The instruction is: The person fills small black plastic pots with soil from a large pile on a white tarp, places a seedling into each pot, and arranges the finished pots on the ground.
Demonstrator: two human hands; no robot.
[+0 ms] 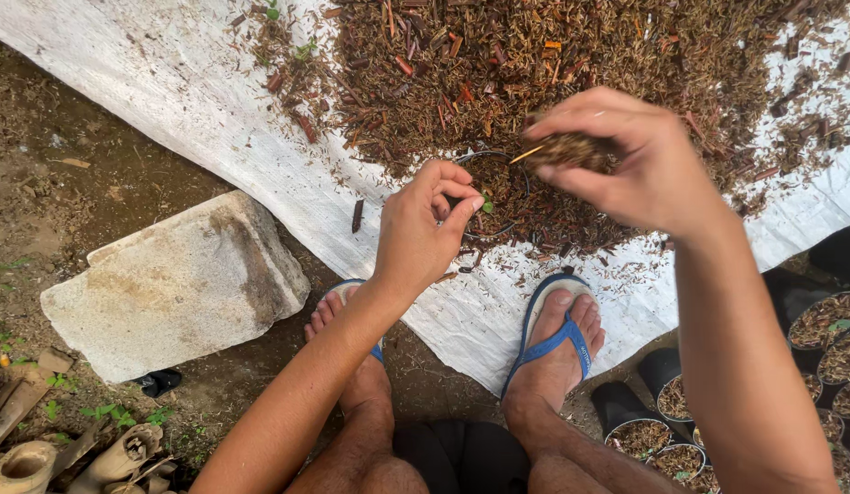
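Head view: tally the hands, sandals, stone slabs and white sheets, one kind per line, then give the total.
hands: 2, left hand and right hand
blue sandals: 2, and
stone slab: 1
white sheet: 1
Total: 6

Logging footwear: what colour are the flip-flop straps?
Blue rubber flip-flop straps, clearest in the head view.

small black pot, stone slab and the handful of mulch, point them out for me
small black pot [503, 157]: head view, on its far rim.
stone slab [173, 284]: head view, middle of its top face.
handful of mulch [571, 148]: head view, on the clump in the right hand [626, 160].
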